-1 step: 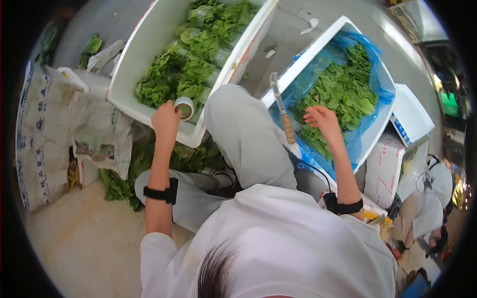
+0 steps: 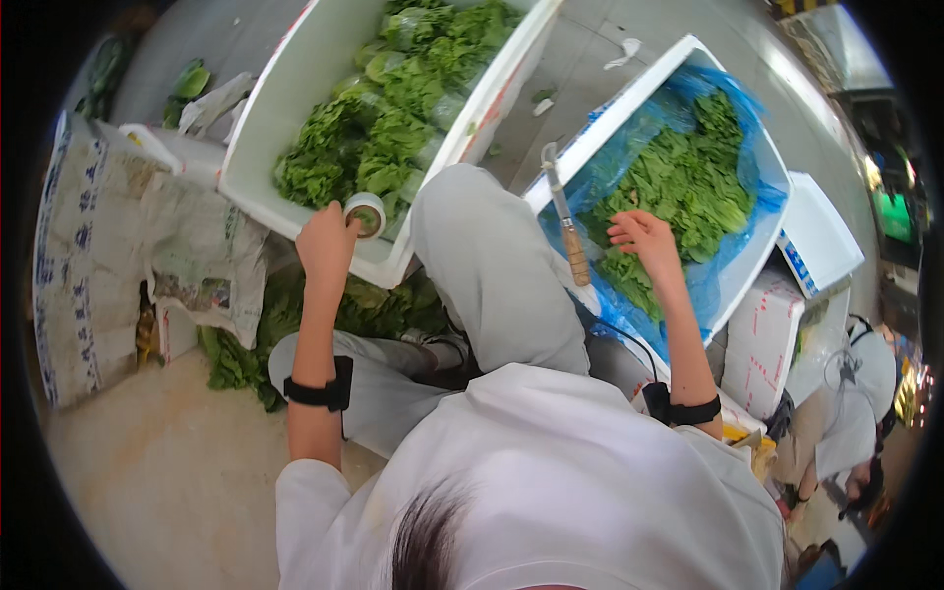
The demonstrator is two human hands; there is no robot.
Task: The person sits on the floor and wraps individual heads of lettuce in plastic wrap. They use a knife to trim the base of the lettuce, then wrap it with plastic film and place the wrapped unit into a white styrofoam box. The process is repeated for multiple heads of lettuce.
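My left hand (image 2: 324,246) grips a white tape roll (image 2: 358,203) at the near end of a white foam box (image 2: 258,147) holding leafy greens (image 2: 413,79). My right hand (image 2: 647,243), fingers apart and slightly curled, hovers over loose greens (image 2: 693,172) in a second foam box (image 2: 767,236) lined with blue plastic (image 2: 739,118). A wooden-handled knife (image 2: 574,251) lies along that box's left rim, left of the right hand.
Worn sacks (image 2: 93,256) stand at left, beside greens (image 2: 234,359) on the floor. An empty foam tray (image 2: 819,236) sits on a closed foam box (image 2: 757,344) at right. A co-worker (image 2: 846,413) bends down at lower right. My knee (image 2: 482,236) rises between the boxes.
The boxes sit slightly further right in the view. The co-worker at right has bent a little, the head lower and more visible. My hands have barely moved.
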